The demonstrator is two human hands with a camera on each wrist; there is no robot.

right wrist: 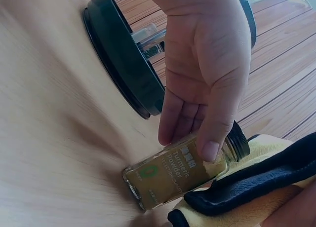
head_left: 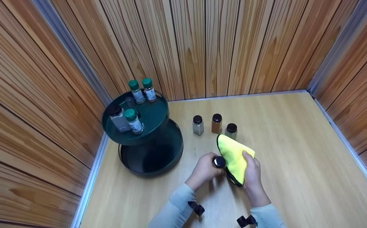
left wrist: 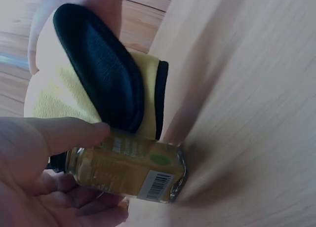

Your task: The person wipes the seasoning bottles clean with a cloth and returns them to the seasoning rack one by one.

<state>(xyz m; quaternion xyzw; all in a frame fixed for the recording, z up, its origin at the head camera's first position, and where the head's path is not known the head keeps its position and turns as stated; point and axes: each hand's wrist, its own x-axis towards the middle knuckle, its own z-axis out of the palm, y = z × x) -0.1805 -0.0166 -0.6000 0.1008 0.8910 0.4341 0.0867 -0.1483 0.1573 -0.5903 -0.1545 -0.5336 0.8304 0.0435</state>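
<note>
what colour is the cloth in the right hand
The cloth is yellow with black edging, clearest in the head view.

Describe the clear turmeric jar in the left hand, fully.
The clear, squared glass jar wears a black cap, yellow-brown contents showing, white Turmeric Powder lettering, a green oval mark and a barcode. The left hand grips it, base toward the pale wooden table; contact there is unclear. A yellow, black-edged cloth lies against its side.

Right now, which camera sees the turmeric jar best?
The right wrist view: the jar shows its readable "Turmeric Powder" label. The left wrist view shows its barcode side; the head view, mostly its black cap.
</note>
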